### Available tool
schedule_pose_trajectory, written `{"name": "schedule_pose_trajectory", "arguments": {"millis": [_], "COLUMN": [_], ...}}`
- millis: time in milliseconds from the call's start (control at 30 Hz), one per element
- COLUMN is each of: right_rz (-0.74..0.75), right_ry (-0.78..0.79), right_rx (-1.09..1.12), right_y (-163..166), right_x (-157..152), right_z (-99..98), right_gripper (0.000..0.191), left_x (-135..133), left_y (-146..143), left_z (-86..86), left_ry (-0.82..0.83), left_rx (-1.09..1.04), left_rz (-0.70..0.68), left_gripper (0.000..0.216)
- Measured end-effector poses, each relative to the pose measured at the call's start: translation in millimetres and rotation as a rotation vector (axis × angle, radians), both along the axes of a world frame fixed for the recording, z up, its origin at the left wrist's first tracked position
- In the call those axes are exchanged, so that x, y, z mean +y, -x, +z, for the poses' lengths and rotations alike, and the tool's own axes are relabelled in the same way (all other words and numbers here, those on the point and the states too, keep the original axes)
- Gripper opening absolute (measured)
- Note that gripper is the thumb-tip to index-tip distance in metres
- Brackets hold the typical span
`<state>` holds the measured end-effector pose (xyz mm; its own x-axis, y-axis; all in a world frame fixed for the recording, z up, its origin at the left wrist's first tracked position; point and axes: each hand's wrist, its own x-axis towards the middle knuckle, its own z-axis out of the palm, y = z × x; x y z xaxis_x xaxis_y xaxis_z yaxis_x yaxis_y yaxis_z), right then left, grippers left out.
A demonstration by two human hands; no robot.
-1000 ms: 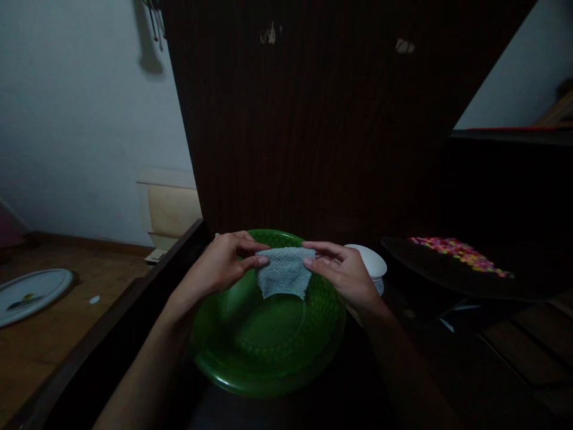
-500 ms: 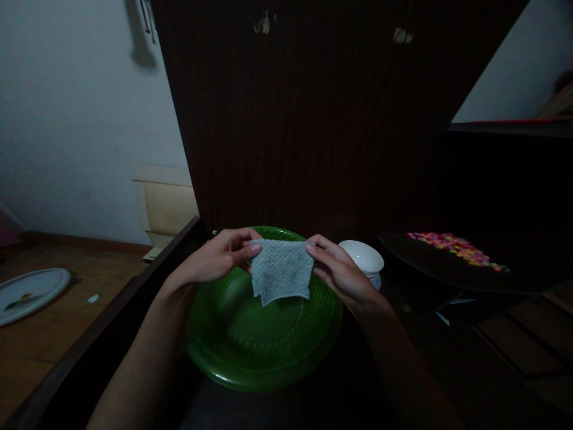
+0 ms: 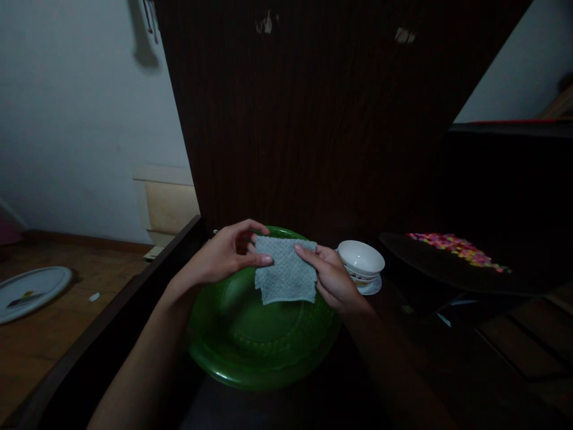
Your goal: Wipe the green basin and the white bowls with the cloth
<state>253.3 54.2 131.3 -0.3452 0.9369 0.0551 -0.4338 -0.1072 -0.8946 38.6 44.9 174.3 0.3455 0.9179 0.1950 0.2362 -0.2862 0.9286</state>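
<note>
A small pale grey cloth (image 3: 285,272) hangs between both my hands above a large green plastic plate (image 3: 264,340) on a dark table. My left hand (image 3: 226,255) pinches the cloth's left edge with thumb and fingertips. My right hand (image 3: 333,278) grips its right edge, fingers closed on it. The cloth is held flat and upright, its lower edge just over the plate's far half.
A white bowl on a saucer (image 3: 362,261) stands right of the plate. Further right, a dark tray with coloured bits (image 3: 452,251). A dark wooden cabinet (image 3: 322,119) rises behind. On the floor at left lies a white round plate (image 3: 31,292).
The cloth has shifted slightly right and lower. My left thumb has slid further onto its left edge, and my right hand has closed in, so the cloth is held narrower.
</note>
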Motion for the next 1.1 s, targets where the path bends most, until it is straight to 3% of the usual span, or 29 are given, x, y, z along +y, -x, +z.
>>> {"name": "schedule_pose_trajectory", "arguments": {"millis": [167, 467, 633, 800, 1100], "right_rz": [-0.086, -0.128, -0.066, -0.083, -0.062], "right_ry": [-0.014, -0.182, -0.241, -0.339, -0.349], "right_rx": [-0.090, -0.218, -0.248, -0.413, -0.418], "right_y": [-1.1, -5.0, -10.3, -16.6, -14.8], "right_x": [-0.8, -0.1, 0.4, 2.5, 1.7], "right_z": [1.3, 0.7, 3.6, 6.1, 6.7], "right_gripper": [0.034, 0.032, 0.053, 0.026, 0.028], "left_x": [-3.2, -4.1, -4.8, -4.2, -8.6], "left_y": [1.4, 3.1, 3.7, 3.9, -0.5], "left_z": [2.1, 8.7, 9.0, 8.3, 13.0], "left_ry": [-0.077, -0.198, -0.178, -0.159, -0.104], "left_rx": [0.105, 0.237, 0.243, 0.260, 0.258], "left_rz": [0.012, 0.065, 0.105, 0.084, -0.020], "left_gripper": [0.026, 0.030, 0.036, 0.040, 0.032]}}
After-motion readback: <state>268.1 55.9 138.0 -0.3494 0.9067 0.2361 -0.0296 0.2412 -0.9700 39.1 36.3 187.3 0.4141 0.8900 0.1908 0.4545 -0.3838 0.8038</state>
